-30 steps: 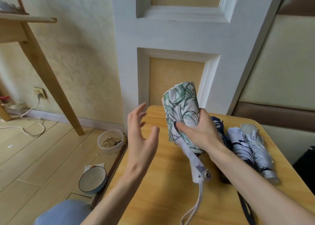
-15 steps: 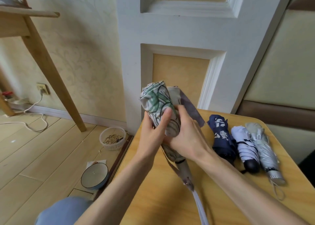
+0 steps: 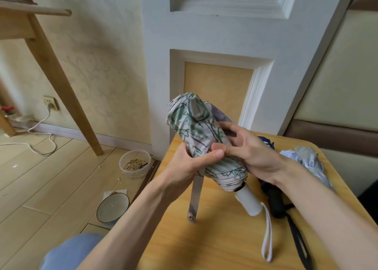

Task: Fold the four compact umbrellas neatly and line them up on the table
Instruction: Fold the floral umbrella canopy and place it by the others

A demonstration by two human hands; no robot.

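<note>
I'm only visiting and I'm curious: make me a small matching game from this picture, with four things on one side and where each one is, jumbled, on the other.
Things:
1. leaf-print umbrella
2. closure strap
3. clear tub
4. navy umbrella

Places:
a. lying on the table
b. dangling loose, unfastened
c. on the floor, with grain inside
d. gripped by the left hand and right hand

Pairs: 1-d, 2-b, 3-c, 4-a.

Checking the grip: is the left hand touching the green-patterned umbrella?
Touching. Head view shows the left hand gripping the green-patterned umbrella, thumb pressed on its fabric.
</note>
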